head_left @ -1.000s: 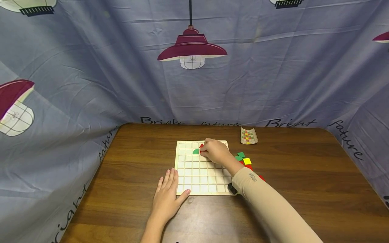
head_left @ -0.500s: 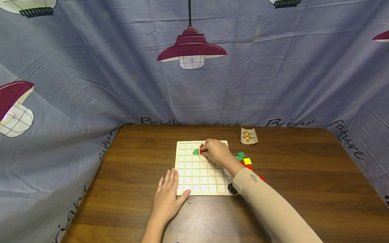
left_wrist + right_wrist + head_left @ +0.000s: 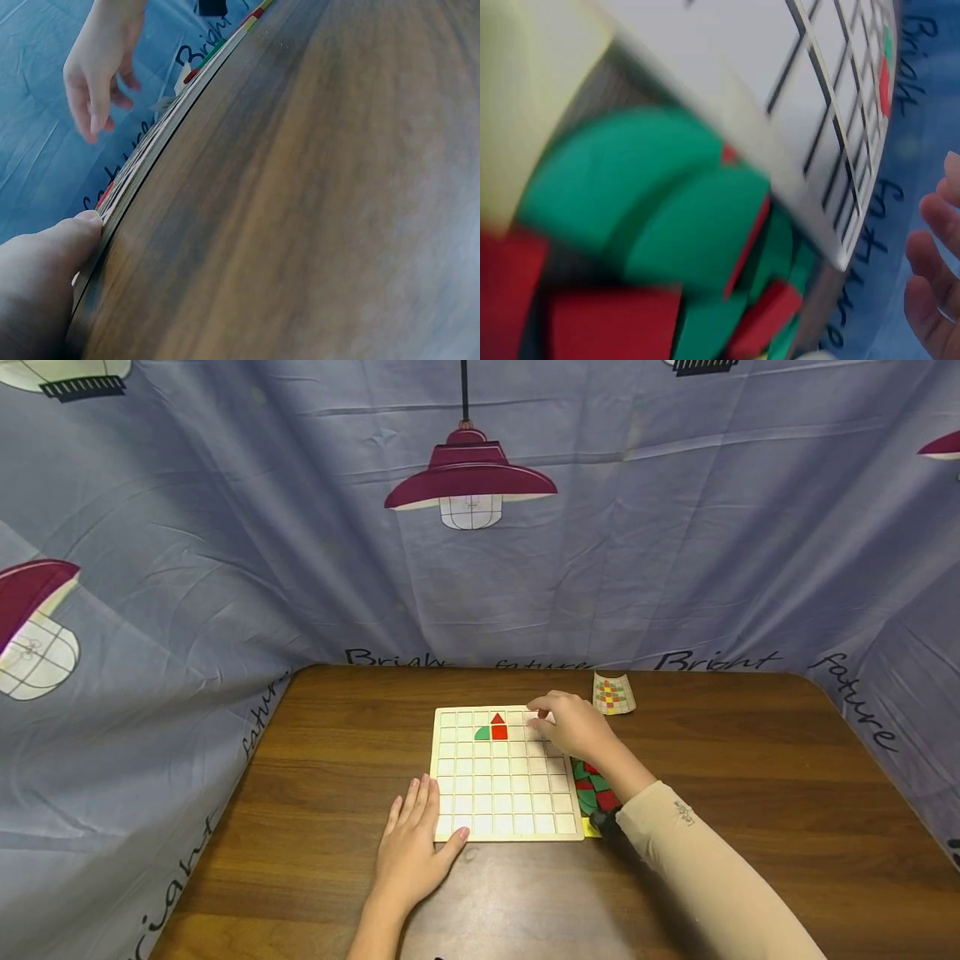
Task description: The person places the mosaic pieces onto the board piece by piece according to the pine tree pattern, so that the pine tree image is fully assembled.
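Note:
A pale gridded board [image 3: 455, 783] lies on the table. In its upper rows sit a red triangle [image 3: 498, 719], a red square [image 3: 499, 732] right below it, and a green quarter-round piece [image 3: 482, 733] left of the square. My left hand [image 3: 414, 843] rests at the board's near left corner, fingers along the left edge and thumb on the front edge. Over the board's far right part hovers my right hand [image 3: 576, 727], its fingers loosely bent around nothing. Beside the board's right edge lies a pile of green pieces [image 3: 697, 225] and red pieces [image 3: 615, 322], partly under my right arm.
A small curled pattern card [image 3: 613, 695] stands behind the board to the right. Yellow pieces [image 3: 591, 828] lie at the board's near right corner. A patterned curtain [image 3: 480, 593] closes off the back of the wooden table [image 3: 360, 727].
My right hand has let go of the red square and moved right, uncovering the square and triangle. My left hand has stayed in place.

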Tool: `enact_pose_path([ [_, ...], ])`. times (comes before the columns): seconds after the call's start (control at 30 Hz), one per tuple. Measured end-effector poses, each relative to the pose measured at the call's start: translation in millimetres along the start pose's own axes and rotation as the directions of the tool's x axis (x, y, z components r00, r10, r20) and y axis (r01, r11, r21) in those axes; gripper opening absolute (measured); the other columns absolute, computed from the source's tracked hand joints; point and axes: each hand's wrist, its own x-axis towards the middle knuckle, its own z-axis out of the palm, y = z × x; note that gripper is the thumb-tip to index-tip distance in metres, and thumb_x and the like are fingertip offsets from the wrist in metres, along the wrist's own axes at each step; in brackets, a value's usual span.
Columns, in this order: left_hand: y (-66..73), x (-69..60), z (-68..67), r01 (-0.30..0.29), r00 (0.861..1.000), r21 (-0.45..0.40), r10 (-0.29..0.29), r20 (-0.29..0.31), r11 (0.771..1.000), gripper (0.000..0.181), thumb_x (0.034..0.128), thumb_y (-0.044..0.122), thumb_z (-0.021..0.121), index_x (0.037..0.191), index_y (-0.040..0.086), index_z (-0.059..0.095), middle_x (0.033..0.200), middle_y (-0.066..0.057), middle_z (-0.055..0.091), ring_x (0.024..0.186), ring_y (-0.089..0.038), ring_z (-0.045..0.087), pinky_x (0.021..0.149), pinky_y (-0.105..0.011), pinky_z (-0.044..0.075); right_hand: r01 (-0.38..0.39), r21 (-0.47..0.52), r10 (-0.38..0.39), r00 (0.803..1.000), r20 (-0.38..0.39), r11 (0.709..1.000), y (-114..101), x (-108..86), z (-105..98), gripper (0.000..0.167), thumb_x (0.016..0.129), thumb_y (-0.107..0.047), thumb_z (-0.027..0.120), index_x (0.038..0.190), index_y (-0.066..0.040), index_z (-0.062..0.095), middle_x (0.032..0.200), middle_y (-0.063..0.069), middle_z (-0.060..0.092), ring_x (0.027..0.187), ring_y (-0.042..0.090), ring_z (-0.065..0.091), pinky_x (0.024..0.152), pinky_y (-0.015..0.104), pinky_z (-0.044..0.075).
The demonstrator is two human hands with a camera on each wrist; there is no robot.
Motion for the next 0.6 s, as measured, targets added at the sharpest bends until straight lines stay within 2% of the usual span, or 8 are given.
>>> enact_pose_path([
  [0.1,-0.3,-0.3,-0.8,0.003,1.000,-0.005,-0.003,0.005,1.000,0.087,0.0950,0.059,0.052,0.156,0.003,0.027,0.164,-0.012,0.021,0.154,-0.026,0.018,0.126,-0.050,0.013,-0.008,0.031,0.009,0.999,-0.034,0.999,12,-9.3,-8,0.036,0.096,-0.027,0.066,0.129,-0.014,0.066,0.107,0.001,0.068,0.080,0.016,0.061,0.066,0.032,0.049],
  [0.17,-0.6,-0.7,-0.6,0.002,1.000,-0.002,-0.002,0.007,1.000,0.086,0.0951,0.059,0.052,0.156,0.003,0.027,0.164,-0.012,0.021,0.154,-0.026,0.018,0.126,-0.050,0.013,-0.022,0.064,0.025,0.998,-0.050,0.998,21,-17.1,-12,0.036,0.097,-0.027,0.065,0.130,-0.013,0.065,0.109,0.002,0.068,0.089,0.019,0.063,0.074,0.036,0.052],
  [0.33,-2.6,-1.5,0.5,-0.015,1.000,0.013,0.015,-0.002,1.000,0.085,0.0954,0.058,0.052,0.155,0.002,0.028,0.164,-0.013,0.021,0.154,-0.027,0.018,0.125,-0.053,0.015,-0.088,0.151,0.098,0.993,-0.061,0.985,45,-35.3,-20,0.038,0.099,-0.026,0.061,0.134,-0.011,0.062,0.127,0.011,0.066,0.112,0.033,0.062,0.091,0.051,0.053],
  [0.47,-2.4,-1.2,0.0,-0.020,1.000,0.019,0.020,-0.002,1.000,0.085,0.0953,0.057,0.053,0.155,0.001,0.029,0.164,-0.014,0.021,0.154,-0.028,0.018,0.125,-0.053,0.015,-0.121,0.171,0.136,0.987,-0.084,0.978,64,-44.9,-23,0.038,0.099,-0.023,0.061,0.134,-0.008,0.062,0.132,0.016,0.063,0.118,0.038,0.059,0.097,0.057,0.049],
  [0.6,-1.8,-1.1,0.1,-0.022,1.000,0.024,0.022,-0.002,0.999,0.085,0.0950,0.057,0.054,0.155,0.002,0.029,0.164,-0.013,0.022,0.154,-0.027,0.019,0.125,-0.052,0.015,-0.120,0.163,0.140,0.983,-0.120,0.979,82,-51.8,-18,0.036,0.099,-0.020,0.062,0.131,-0.005,0.063,0.132,0.020,0.062,0.121,0.041,0.057,0.101,0.061,0.046],
])
